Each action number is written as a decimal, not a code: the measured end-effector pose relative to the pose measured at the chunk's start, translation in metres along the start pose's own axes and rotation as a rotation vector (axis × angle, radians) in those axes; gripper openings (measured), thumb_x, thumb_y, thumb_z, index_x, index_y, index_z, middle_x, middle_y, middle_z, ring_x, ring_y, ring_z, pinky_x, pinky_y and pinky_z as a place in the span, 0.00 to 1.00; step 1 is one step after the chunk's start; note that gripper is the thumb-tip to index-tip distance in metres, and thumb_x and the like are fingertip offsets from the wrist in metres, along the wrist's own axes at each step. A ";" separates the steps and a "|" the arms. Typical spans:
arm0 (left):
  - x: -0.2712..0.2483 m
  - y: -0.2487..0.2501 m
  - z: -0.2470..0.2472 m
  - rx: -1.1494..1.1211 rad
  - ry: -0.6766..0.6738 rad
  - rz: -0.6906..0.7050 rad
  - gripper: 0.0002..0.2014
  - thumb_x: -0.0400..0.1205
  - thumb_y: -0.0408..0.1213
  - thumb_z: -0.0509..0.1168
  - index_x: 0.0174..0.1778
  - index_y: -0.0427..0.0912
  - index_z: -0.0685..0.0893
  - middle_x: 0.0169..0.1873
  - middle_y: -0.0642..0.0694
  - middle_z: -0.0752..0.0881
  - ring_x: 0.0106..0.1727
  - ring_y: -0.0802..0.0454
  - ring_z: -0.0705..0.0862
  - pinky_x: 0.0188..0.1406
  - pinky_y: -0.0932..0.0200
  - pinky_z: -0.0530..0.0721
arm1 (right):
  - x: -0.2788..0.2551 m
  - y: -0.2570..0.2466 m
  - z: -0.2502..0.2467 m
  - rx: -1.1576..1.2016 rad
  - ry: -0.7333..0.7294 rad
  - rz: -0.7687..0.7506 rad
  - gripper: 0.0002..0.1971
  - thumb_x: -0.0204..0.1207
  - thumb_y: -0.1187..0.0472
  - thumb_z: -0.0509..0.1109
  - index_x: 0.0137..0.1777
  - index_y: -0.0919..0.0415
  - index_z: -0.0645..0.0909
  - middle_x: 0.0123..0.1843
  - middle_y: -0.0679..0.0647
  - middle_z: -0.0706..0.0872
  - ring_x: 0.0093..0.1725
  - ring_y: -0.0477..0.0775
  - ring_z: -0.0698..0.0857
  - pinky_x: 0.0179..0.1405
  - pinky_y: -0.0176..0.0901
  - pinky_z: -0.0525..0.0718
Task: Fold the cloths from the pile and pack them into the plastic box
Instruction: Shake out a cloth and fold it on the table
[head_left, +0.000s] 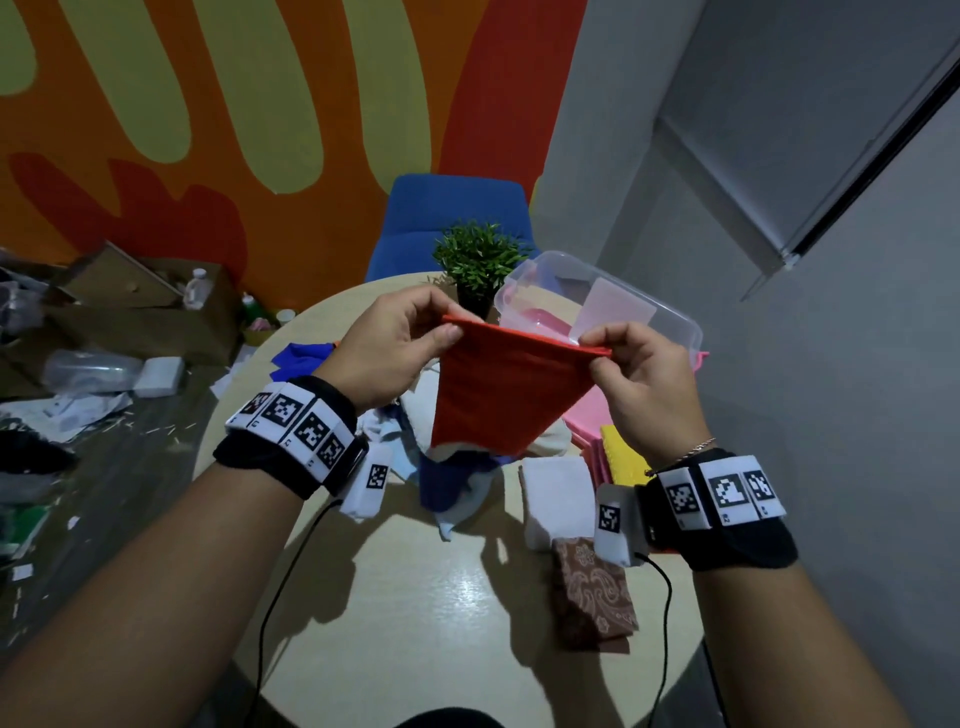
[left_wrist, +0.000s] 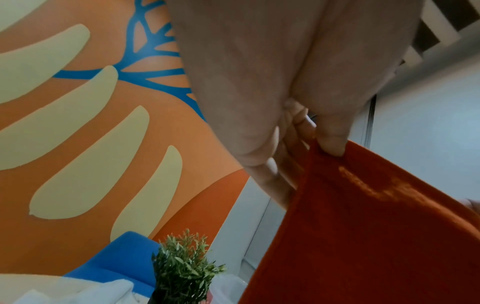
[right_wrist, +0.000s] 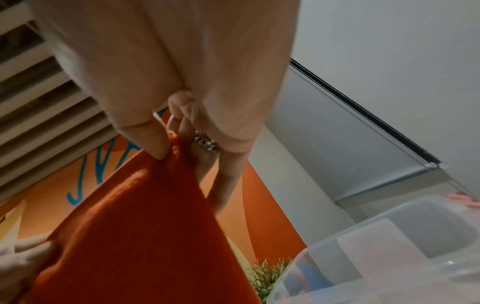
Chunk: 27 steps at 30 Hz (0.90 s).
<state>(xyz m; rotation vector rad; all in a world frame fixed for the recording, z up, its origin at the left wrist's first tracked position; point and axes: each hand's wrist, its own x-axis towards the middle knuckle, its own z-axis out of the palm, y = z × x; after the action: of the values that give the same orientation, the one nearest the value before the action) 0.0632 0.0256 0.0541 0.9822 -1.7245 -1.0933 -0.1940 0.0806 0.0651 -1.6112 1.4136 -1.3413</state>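
An orange-red cloth (head_left: 511, 387) hangs in the air over the round table, stretched between both hands. My left hand (head_left: 400, 343) pinches its upper left corner and my right hand (head_left: 631, 369) pinches its upper right corner. In the left wrist view the thumb presses the orange-red cloth (left_wrist: 363, 226) against the fingers; in the right wrist view the same cloth (right_wrist: 140, 236) is pinched likewise. Under it lies the pile of loose cloths (head_left: 457, 478), blue and white. The clear plastic box (head_left: 597, 306) stands at the back right with a pink cloth inside.
Folded cloths lie on the table at the right: a white one (head_left: 558, 499), a brown patterned one (head_left: 592, 592), pink and yellow ones (head_left: 608, 441). A potted plant (head_left: 475, 260) stands behind the hands, a blue chair (head_left: 447, 218) beyond it. Clutter and cardboard boxes (head_left: 135, 306) cover the floor at the left.
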 end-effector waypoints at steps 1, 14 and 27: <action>-0.004 -0.003 -0.001 -0.023 -0.058 -0.051 0.08 0.84 0.24 0.66 0.49 0.42 0.85 0.41 0.41 0.89 0.44 0.48 0.88 0.49 0.55 0.88 | -0.005 0.003 0.000 0.004 -0.060 0.044 0.19 0.72 0.80 0.64 0.42 0.54 0.85 0.35 0.47 0.88 0.36 0.48 0.85 0.42 0.41 0.85; -0.111 -0.134 0.061 0.025 -0.929 -0.903 0.06 0.85 0.31 0.68 0.44 0.44 0.82 0.30 0.46 0.87 0.30 0.57 0.86 0.38 0.63 0.89 | -0.109 0.131 0.050 -0.393 -0.864 0.627 0.12 0.75 0.66 0.69 0.34 0.51 0.86 0.33 0.46 0.88 0.34 0.44 0.86 0.38 0.40 0.87; -0.038 -0.067 0.015 0.136 -0.306 -0.421 0.02 0.81 0.36 0.73 0.43 0.44 0.91 0.38 0.48 0.93 0.41 0.53 0.91 0.49 0.53 0.90 | -0.037 0.088 0.013 -0.096 -0.251 0.278 0.13 0.81 0.72 0.68 0.52 0.51 0.83 0.42 0.52 0.89 0.41 0.53 0.87 0.41 0.49 0.90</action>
<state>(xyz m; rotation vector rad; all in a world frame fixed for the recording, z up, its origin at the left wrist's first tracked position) 0.0738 0.0432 -0.0218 1.3629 -1.9032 -1.4715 -0.2091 0.0914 -0.0294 -1.5158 1.4989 -0.8927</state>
